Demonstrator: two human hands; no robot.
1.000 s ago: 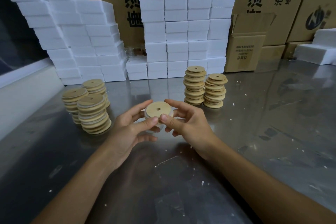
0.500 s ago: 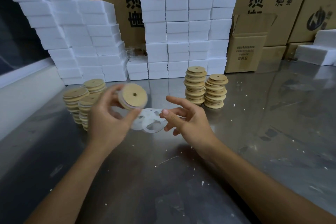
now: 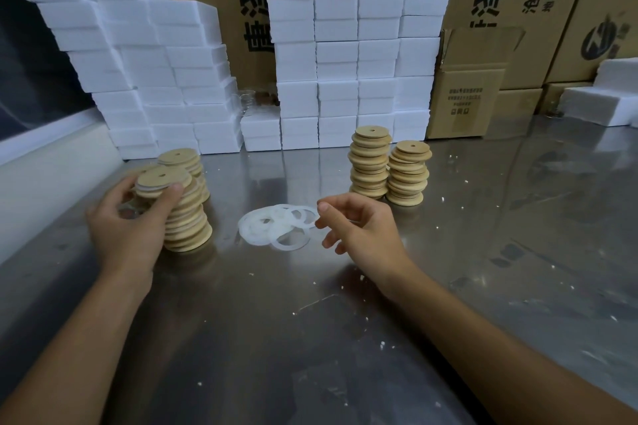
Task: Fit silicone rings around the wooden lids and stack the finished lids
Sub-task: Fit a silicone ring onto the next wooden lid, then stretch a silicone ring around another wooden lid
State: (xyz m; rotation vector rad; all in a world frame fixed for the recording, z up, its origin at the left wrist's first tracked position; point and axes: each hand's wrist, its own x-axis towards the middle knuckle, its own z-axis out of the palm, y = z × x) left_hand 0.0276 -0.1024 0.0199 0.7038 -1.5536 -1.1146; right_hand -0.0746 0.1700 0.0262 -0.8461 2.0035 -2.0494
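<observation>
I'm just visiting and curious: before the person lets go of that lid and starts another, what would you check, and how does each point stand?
1. Left hand grips the ringed lid: ok.
2. Lid centred on the near left stack: cannot tell.
3. That stack stands straight: not ok, it looks uneven.
4. Right hand free: ok.
5. Silicone rings lie by it: ok.
6. Bare lids remain: ok.

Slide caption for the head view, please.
Left hand sets ringed lid on left stack; right hand hovers by silicone rings.
</observation>
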